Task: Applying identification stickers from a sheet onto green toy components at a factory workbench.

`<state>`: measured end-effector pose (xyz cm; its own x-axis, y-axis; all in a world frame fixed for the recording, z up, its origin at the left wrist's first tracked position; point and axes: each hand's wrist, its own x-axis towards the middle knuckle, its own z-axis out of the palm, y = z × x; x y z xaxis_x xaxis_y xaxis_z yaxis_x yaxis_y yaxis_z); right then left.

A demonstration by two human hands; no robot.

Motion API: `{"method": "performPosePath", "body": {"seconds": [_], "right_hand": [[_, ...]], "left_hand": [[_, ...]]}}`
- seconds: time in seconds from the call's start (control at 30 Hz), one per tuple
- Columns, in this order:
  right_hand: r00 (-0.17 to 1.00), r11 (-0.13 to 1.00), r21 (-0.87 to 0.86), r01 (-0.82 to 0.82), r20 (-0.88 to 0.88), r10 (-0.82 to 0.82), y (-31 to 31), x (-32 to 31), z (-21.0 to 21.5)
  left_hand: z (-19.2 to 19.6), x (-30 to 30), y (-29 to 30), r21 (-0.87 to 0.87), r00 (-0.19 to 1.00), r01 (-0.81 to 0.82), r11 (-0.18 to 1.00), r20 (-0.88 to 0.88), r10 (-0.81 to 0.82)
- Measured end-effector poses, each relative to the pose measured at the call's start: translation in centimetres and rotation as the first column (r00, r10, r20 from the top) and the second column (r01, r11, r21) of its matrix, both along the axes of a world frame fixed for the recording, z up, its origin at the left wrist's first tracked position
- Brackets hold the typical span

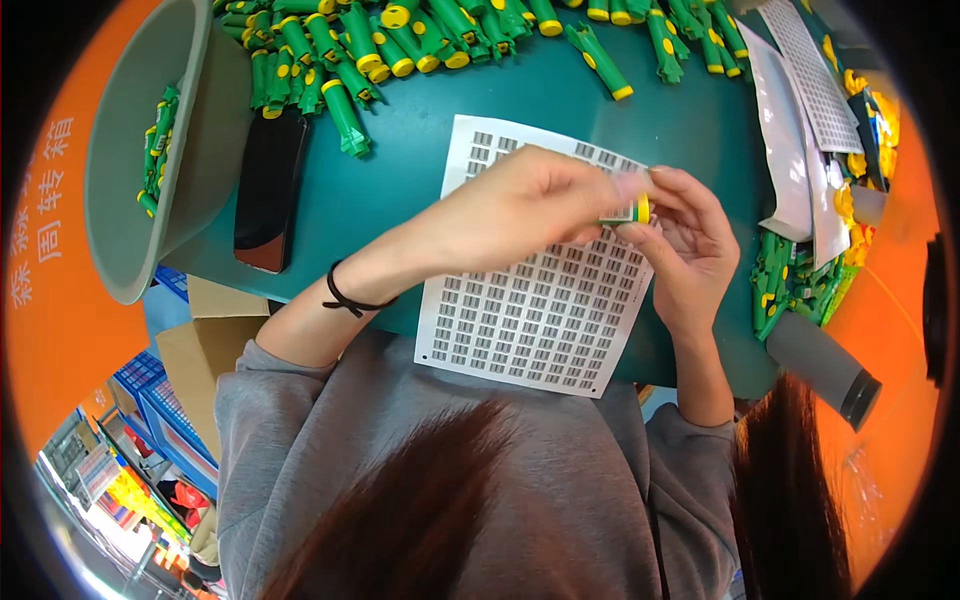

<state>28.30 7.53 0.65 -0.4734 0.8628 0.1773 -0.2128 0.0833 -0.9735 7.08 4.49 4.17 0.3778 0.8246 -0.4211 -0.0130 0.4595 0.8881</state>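
Note:
A small green tube-shaped piece with a yellow end is between my two hands, over the upper right part of a label sheet. A white printed label shows on its side. My right hand grips the yellow end between thumb and fingers. My left hand, closed, has its thumb and fingers on the label side and hides most of the piece. Under both hands lies the white label sheet, covered in rows of small printed labels; several spots along its upper part show bare white.
Many green pieces with yellow ends lie heaped at the table's far side. At left stand a grey-green bin with similar pieces and a black phone-like object. White bags and a grey cylinder are at right.

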Motion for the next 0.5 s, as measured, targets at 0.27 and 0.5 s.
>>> {"method": "performPosePath", "body": {"seconds": [0.27,0.5], "right_hand": [[0.747,0.899,0.436,0.029,0.589,-0.310,7.5,-1.9,0.5],[0.598,0.873,0.485,0.055,0.684,-0.417,10.4,-2.9,-1.8]], "left_hand": [[3.8,-12.3,-5.0,0.814,0.057,-0.544,0.203,-0.206,0.977],[1.5,-10.2,-3.7,0.955,0.276,0.128,0.266,-0.292,0.916]]}}
